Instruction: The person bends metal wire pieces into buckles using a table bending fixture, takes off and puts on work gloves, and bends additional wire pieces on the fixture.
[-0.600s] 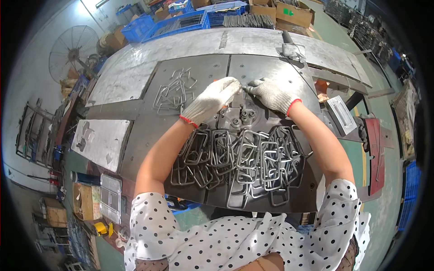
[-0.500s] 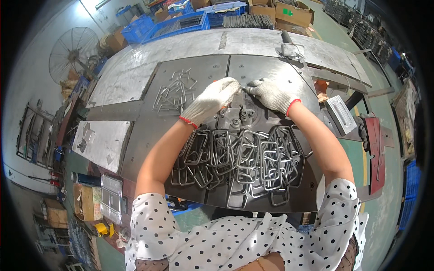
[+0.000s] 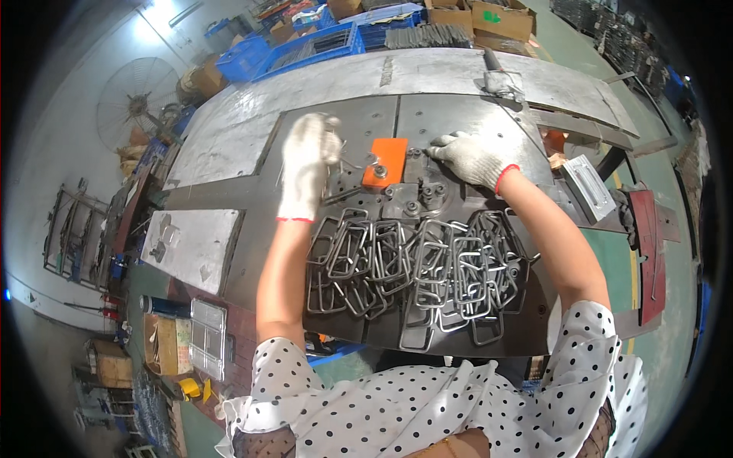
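From the head view, your left hand (image 3: pixel 309 164) in its white glove is up over the dark steel bench (image 3: pixel 229 137), blurred, fingers curled around a thin bent wire piece (image 3: pixel 350 162) that pokes out toward the orange block (image 3: pixel 385 162). Looks like a closed grip on the wire, though the blur makes it fuzzy. Your right hand (image 3: pixel 472 156) lies flat, fingers stretched out and pressing on the plate just right of that orange block, holding nothing that I can see. Right below both hands sits the pile of bent wire loops (image 3: pixel 416 263), heaped across the near edge of the bench, touching the small round pins (image 3: pixel 424 195) of the jig
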Action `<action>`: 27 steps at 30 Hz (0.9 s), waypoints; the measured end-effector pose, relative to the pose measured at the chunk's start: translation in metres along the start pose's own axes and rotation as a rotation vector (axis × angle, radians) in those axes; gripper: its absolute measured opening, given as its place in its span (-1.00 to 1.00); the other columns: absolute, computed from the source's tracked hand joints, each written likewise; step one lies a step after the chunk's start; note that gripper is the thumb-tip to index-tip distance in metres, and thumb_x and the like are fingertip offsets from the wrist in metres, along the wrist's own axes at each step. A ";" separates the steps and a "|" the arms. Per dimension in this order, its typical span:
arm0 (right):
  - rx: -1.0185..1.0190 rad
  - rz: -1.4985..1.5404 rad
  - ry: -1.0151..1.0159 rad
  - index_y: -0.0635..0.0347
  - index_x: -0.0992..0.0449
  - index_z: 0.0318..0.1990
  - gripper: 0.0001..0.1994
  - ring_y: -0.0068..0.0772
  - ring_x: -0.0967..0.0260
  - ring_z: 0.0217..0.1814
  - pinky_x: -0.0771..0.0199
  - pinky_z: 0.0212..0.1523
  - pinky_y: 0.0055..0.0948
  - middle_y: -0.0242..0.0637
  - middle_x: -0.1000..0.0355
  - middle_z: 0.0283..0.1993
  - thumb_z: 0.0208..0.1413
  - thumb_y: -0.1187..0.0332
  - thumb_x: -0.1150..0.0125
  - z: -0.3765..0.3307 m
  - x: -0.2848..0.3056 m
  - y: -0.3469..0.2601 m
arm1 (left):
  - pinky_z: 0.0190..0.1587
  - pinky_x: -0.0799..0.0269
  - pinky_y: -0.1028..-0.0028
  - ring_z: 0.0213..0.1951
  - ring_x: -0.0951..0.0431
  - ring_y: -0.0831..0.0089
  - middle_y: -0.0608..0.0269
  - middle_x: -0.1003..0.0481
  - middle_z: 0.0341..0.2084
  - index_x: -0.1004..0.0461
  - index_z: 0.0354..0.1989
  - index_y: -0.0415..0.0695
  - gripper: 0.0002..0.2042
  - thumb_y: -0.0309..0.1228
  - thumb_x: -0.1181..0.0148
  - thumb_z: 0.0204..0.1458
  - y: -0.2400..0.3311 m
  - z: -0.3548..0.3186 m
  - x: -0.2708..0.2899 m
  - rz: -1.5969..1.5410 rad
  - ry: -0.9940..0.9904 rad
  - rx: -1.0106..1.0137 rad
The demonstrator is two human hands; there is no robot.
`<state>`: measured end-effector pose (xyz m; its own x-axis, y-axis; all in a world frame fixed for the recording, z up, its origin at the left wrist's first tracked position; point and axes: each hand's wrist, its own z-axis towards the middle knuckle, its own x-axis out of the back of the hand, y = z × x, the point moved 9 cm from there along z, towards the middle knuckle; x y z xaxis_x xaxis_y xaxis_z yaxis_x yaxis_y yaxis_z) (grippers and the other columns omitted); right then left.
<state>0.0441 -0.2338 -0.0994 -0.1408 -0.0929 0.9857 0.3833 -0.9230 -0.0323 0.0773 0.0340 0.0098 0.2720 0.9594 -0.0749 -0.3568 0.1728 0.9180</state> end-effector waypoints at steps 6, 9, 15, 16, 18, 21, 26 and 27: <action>-0.010 0.047 -0.035 -0.14 -0.54 0.32 -0.58 -0.02 -0.42 0.32 -0.44 0.30 -0.08 -0.21 -0.47 0.27 0.36 0.29 -0.02 0.003 -0.008 0.004 | 0.24 -0.45 0.32 0.17 -0.61 0.24 -0.04 -0.64 0.07 -0.55 0.15 -0.30 -0.62 -0.25 -0.13 0.36 -0.013 -0.020 0.112 0.789 0.051 -0.039; -0.011 0.101 -0.026 -0.09 -0.55 0.32 -0.56 0.01 -0.41 0.30 -0.44 0.31 -0.07 -0.22 -0.46 0.32 0.30 0.39 -0.11 0.003 -0.007 0.004 | 0.12 -0.54 0.31 0.05 -0.67 0.15 0.07 -0.66 0.00 -0.62 0.10 -0.08 -0.69 -0.23 -0.17 0.30 -0.014 -0.044 0.104 1.102 -0.023 -0.100; 0.052 0.207 0.023 0.02 -0.61 0.23 -0.60 0.05 -0.49 0.19 -0.49 0.25 -0.10 -0.12 -0.54 0.21 0.23 0.39 -0.19 0.013 0.007 -0.003 | -0.13 -0.53 0.09 -0.19 -0.65 -0.01 0.05 -0.62 -0.31 -0.62 -0.13 -0.01 -0.77 -0.15 -0.23 0.21 -0.025 -0.061 0.062 1.302 -0.354 -0.162; 0.071 0.225 0.024 0.05 -0.62 0.21 -0.61 0.03 -0.53 0.14 -0.51 0.21 -0.09 -0.08 -0.57 0.17 0.22 0.39 -0.19 0.016 0.011 -0.006 | -0.13 -0.53 0.09 -0.19 -0.65 -0.01 0.05 -0.62 -0.31 -0.62 -0.13 -0.01 -0.77 -0.15 -0.23 0.21 -0.030 -0.061 0.068 1.296 -0.341 -0.160; 0.074 0.223 -0.041 0.07 -0.62 0.20 -0.61 0.04 -0.56 0.10 -0.53 0.17 -0.09 -0.04 -0.59 0.10 0.22 0.37 -0.18 0.028 0.007 0.007 | -0.14 -0.53 0.06 -0.19 -0.65 -0.03 0.06 -0.60 -0.27 -0.63 -0.10 0.01 -0.76 -0.15 -0.23 0.20 -0.049 -0.061 0.065 1.328 -0.429 -0.162; -0.030 0.275 -0.170 0.08 -0.62 0.19 -0.61 0.08 -0.59 0.03 -0.56 0.10 -0.09 0.01 -0.63 0.00 0.23 0.30 -0.16 0.042 0.004 0.008 | -0.19 -0.53 0.02 -0.22 -0.63 -0.06 0.04 -0.57 -0.26 -0.60 -0.12 0.00 -0.82 -0.24 -0.17 0.23 -0.059 -0.064 0.069 1.338 -0.444 -0.211; -0.053 0.308 -0.125 0.07 -0.64 0.18 -0.60 0.14 -0.58 0.04 -0.55 0.07 -0.09 0.06 -0.62 0.00 0.27 0.17 -0.12 0.063 0.004 0.004 | -0.23 -0.52 0.01 -0.24 -0.63 -0.08 0.01 -0.55 -0.23 -0.57 -0.10 0.00 -0.85 -0.32 -0.12 0.25 -0.056 -0.062 0.065 1.371 -0.447 -0.263; -0.063 0.367 -0.107 0.11 -0.65 0.15 -0.59 0.16 -0.57 0.08 -0.54 0.10 -0.07 0.08 -0.62 0.01 0.30 0.11 -0.12 0.066 0.004 0.003 | -0.20 -0.50 0.06 -0.21 -0.62 -0.06 0.04 -0.54 -0.25 -0.58 -0.04 -0.05 -0.81 -0.30 -0.21 0.26 -0.054 -0.060 0.068 1.382 -0.424 -0.255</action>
<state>0.1046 -0.2121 -0.0842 0.0932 -0.3849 0.9183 0.3334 -0.8570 -0.3930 0.0616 0.1027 -0.0685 -0.1897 0.2627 0.9460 -0.6780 -0.7319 0.0672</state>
